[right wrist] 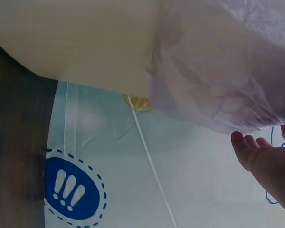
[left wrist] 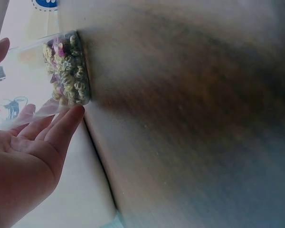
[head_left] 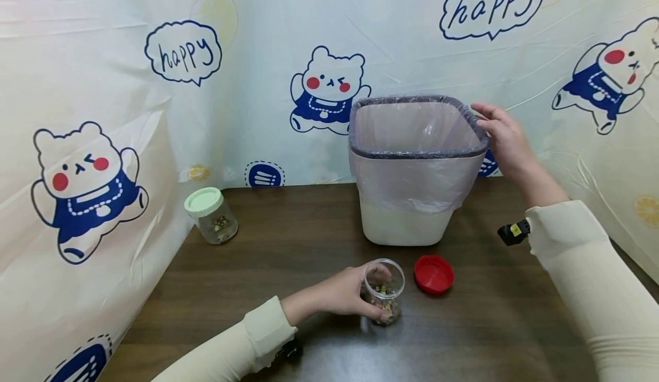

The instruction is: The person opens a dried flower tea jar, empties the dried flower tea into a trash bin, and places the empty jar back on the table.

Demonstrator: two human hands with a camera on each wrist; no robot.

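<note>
My left hand point(head_left: 350, 293) is around a clear open jar point(head_left: 390, 290), thumb on the near side and fingers behind. Dried flowers point(left wrist: 66, 71), yellowish with some pink bits, fill the lower part of the jar. It stands upright on the table. Just right of it lies a red lid point(head_left: 434, 274), hollow side up. My right hand point(head_left: 507, 139) is beside the right rim of a pale bin point(head_left: 404, 225), its fingers loosely bent. A thin translucent purple bag point(right wrist: 204, 80) lines the bin and folds over its rim. Whether the fingertips touch the bag is unclear.
At the back left of the brown wooden table point(head_left: 288, 227) is a second clear jar point(head_left: 218, 222) with a light green lid point(head_left: 203, 201) and a little dried material inside. A printed curtain point(head_left: 247, 84) hangs behind the table and along its sides.
</note>
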